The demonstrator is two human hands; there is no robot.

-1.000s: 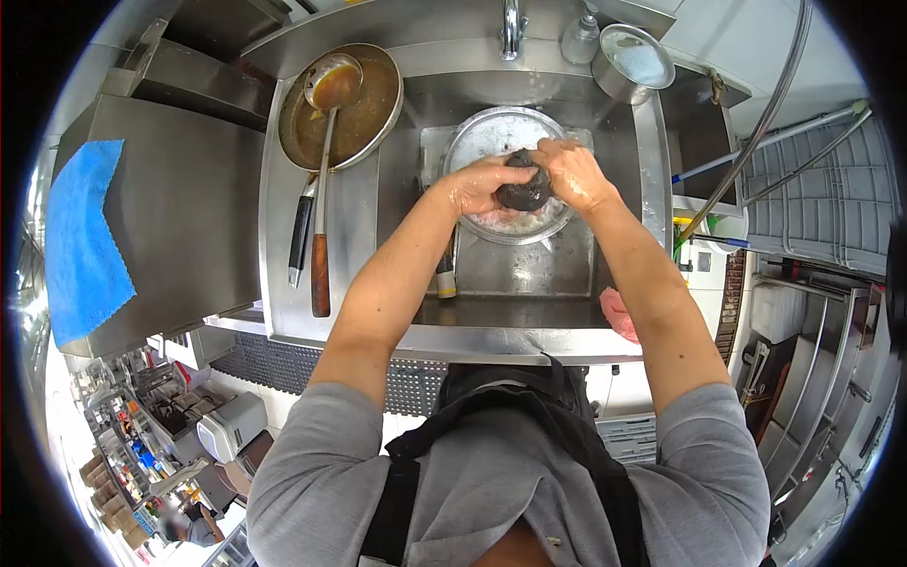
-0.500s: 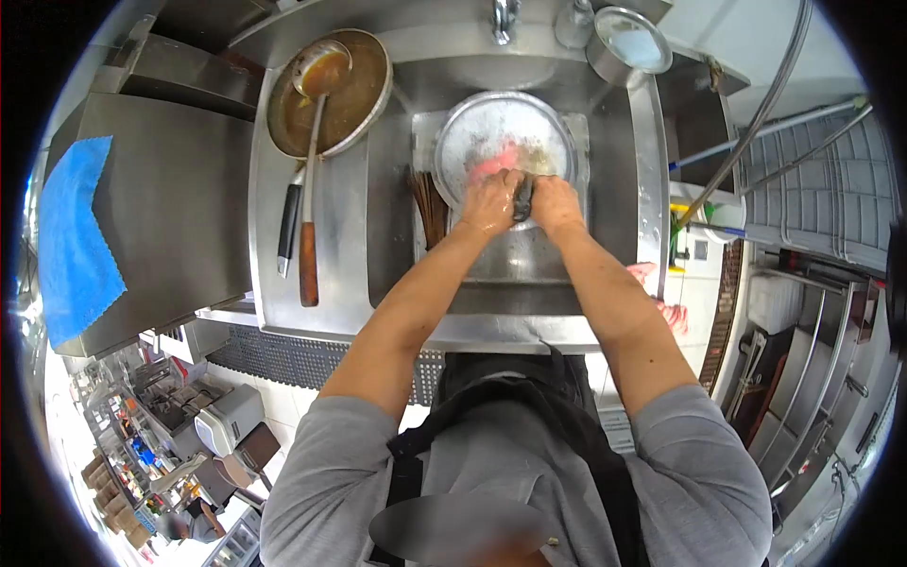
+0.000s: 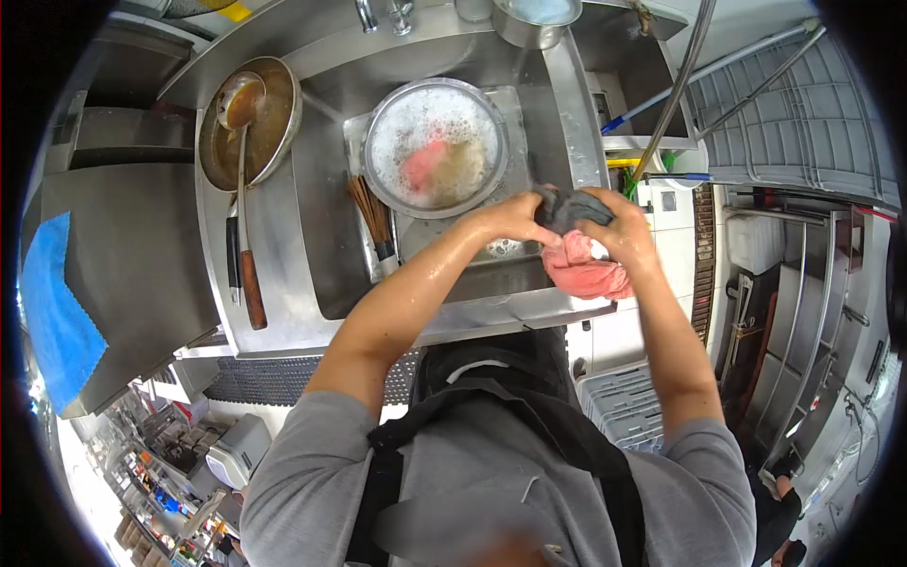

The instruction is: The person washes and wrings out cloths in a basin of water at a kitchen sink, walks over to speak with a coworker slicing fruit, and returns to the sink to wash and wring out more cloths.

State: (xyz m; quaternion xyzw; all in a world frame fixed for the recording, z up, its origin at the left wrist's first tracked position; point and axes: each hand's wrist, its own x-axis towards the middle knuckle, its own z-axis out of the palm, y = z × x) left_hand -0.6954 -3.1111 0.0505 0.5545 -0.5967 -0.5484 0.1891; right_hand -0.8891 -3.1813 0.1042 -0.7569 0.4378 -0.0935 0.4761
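Observation:
My left hand (image 3: 517,217) and my right hand (image 3: 624,230) are both closed on a wet, bunched dark grey cloth (image 3: 573,210) above the sink's right front rim. Directly below them, a pink cloth (image 3: 584,271) hangs over that rim, touching or nearly touching my fingers. Inside the sink stands a round metal bowl (image 3: 371,142) of foamy water. A pink cloth (image 3: 426,165) and a beige, cloth-like patch (image 3: 460,171) show through the suds.
A bamboo brush (image 3: 370,215) lies left of the bowl in the sink (image 3: 326,227). On the left ledge, a pan (image 3: 286,123) of brown liquid holds a ladle (image 3: 243,156), beside a black-handled tool (image 3: 233,253). A metal pot (image 3: 529,34) stands at the back right.
Both hands have moved from over the bowl to the sink's right edge, carrying the dark grey cloth. The view has shifted, and foam now shows plainly in the bowl.

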